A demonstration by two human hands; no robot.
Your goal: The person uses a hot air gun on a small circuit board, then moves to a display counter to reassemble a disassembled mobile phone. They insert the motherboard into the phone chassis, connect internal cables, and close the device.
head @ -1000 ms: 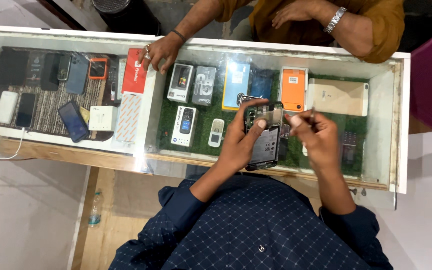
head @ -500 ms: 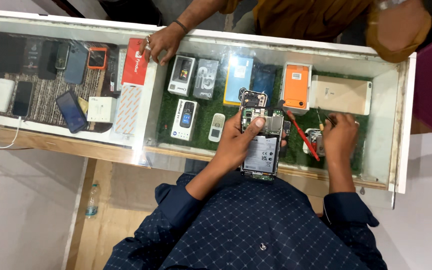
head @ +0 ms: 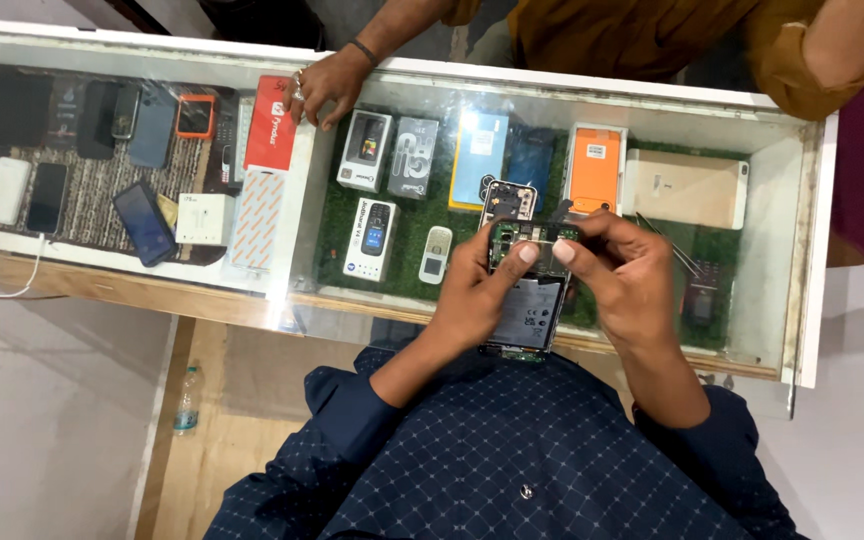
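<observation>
An opened smartphone (head: 530,300) with its back removed shows a dark battery and a green circuit board at the top. My left hand (head: 472,290) grips its left side, thumb pressing on the board. My right hand (head: 627,275) holds the right side, thumb and fingers pinching at the top of the board. I hold the phone above the glass counter (head: 302,290). A detached phone back part (head: 508,202) lies on the glass just beyond it.
Under the glass lie phone boxes (head: 390,150), an orange box (head: 594,168), a small keypad phone (head: 435,254) and several phones (head: 142,222) at the left. Another person's hand (head: 324,88) rests on the far edge. A plastic bottle (head: 187,400) stands on the floor.
My right hand has come back from the counter's right side, where it reached toward a red tool, and now grips the phone's top again. The phone stays in my left hand.
</observation>
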